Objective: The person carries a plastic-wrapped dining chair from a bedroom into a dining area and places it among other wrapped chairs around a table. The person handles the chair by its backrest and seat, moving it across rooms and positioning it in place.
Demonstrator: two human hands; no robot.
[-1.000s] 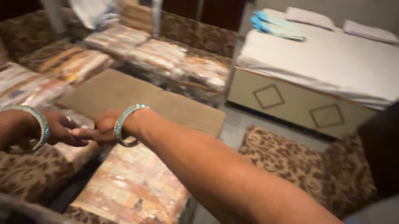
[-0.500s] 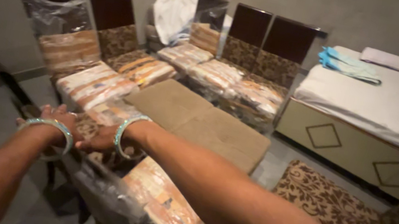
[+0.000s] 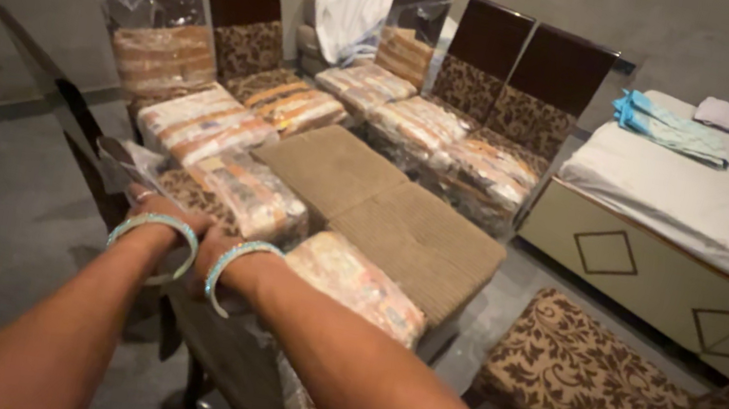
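Observation:
My left hand (image 3: 155,205) and my right hand (image 3: 213,270) sit side by side on the top edge of a plastic-wrapped chair back (image 3: 244,362) right in front of me. Both are closed over that edge, and each wrist wears a turquoise bangle. The fingers of my right hand are mostly hidden behind the wrist. The chair's seat (image 3: 358,282), floral fabric under crinkled plastic, points away from me toward a low brown cushioned bench (image 3: 384,208).
More wrapped chairs (image 3: 200,123) ring the bench, with a second row (image 3: 455,136) behind. A white cloth (image 3: 354,1) hangs over one. At right are an unwrapped floral seat (image 3: 590,390) and a bed (image 3: 720,205) with a blue cloth (image 3: 668,127). Grey floor lies at left.
Both hands have drawn closer to me and together onto the chair's top edge. The chair has come nearer and the view has swung left.

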